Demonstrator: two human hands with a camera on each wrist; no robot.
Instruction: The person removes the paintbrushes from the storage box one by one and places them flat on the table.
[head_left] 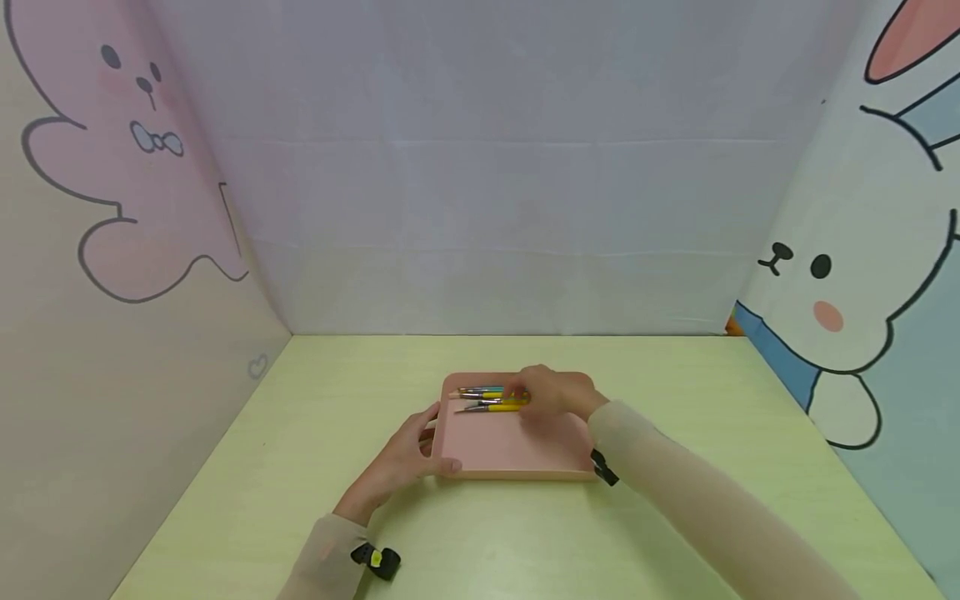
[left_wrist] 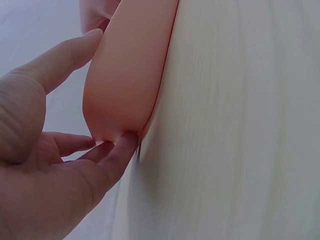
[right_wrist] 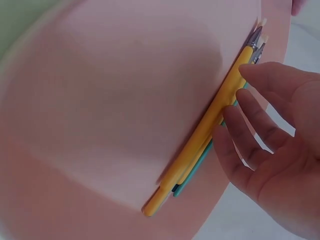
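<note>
A shallow pink tray point(head_left: 517, 442) lies on the table. My left hand point(head_left: 401, 458) grips its near left corner, thumb on the front rim and fingers against the left side; the left wrist view shows the fingertips low on the tray wall point(left_wrist: 125, 75). Several paintbrushes point(head_left: 491, 407) lie side by side near the tray's far side, tips to the left. Their handles are yellow, one teal, as the right wrist view shows. My right hand point(head_left: 547, 393) is over their handle ends. Its fingertips touch the yellow brush point(right_wrist: 210, 120) in a row along the handles, not wrapped round them.
The pale wooden table point(head_left: 480, 533) extends around the tray. A white curtain point(head_left: 510, 208) hangs behind it, and side panels with a cartoon bear point(head_left: 135, 167) and a cartoon rabbit point(head_left: 847, 292) stand left and right.
</note>
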